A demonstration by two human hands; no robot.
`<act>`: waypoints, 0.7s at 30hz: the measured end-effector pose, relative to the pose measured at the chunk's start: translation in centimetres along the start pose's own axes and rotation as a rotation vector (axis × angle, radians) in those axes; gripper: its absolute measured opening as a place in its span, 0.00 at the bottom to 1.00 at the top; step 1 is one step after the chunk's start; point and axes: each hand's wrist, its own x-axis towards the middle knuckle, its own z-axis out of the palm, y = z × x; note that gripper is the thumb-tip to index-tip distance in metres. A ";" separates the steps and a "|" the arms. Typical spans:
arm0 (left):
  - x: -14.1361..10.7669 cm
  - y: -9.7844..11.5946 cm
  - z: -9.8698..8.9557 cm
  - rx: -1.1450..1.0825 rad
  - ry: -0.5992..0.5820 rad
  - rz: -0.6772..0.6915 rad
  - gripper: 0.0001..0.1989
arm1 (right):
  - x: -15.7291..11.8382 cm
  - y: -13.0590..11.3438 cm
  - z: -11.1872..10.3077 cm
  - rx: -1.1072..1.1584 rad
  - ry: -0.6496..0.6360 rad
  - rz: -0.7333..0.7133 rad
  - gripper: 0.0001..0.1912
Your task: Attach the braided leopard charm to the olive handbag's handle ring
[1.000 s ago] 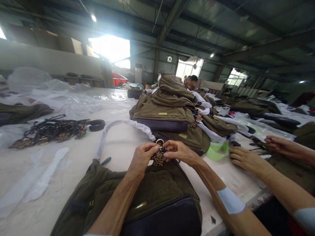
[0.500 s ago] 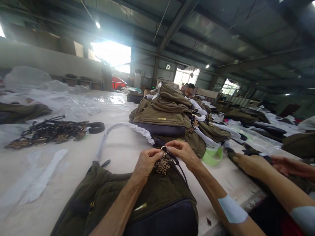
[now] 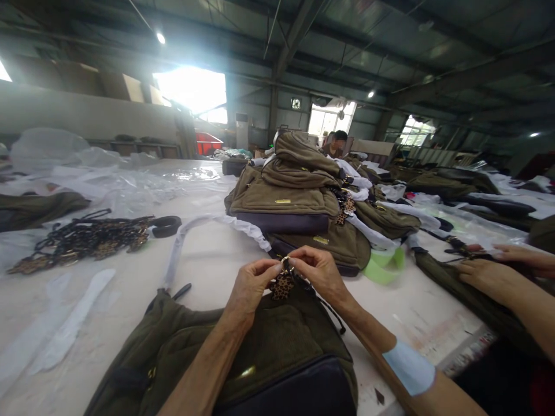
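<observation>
An olive-green handbag [image 3: 295, 335] with a dark base panel lies on the table in front of me. Its strap [image 3: 177, 251] is wrapped in white material and arches away to the far side. Over the bag's upper edge, my left hand [image 3: 249, 289] and my right hand [image 3: 323, 274] pinch a gold ring [image 3: 285, 263] from either side. Below the ring hangs a leopard-print charm [image 3: 282, 287], against the bag. A black cord [image 3: 333, 315] trails down by my right hand. The fingertips partly cover the ring, so whether it is open or closed is hidden.
Several similar bags [image 3: 281, 203] are piled beyond. Leopard charms with black cords [image 3: 95, 236] lie to the left, near a black roll [image 3: 167, 226] and white strips [image 3: 73, 323]. A light-green band [image 3: 384, 266] sits right. A co-worker's hands [image 3: 494, 274] handle another bag.
The view has shifted slightly. My hands stay at the ring, and the charm has turned and sits closer beneath it. The co-worker's hands have moved on the bag at right.
</observation>
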 end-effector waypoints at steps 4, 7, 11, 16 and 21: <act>0.0 0.2 0.0 0.002 -0.018 0.003 0.13 | -0.4 -0.5 0.1 -0.144 0.007 -0.108 0.09; 0.0 0.2 -0.1 -0.031 -0.014 0.000 0.13 | -0.8 -0.9 0.3 -0.251 0.015 -0.191 0.09; 0.1 0.2 -0.2 -0.009 0.031 -0.010 0.13 | -1.2 -1.2 0.7 -0.399 0.022 -0.272 0.13; 0.0 0.4 0.0 0.005 0.012 -0.012 0.13 | -1.5 -1.1 0.9 -0.481 0.066 -0.331 0.12; -0.1 0.4 0.1 -0.015 -0.002 -0.020 0.13 | -1.6 -1.0 1.0 -0.483 0.066 -0.387 0.14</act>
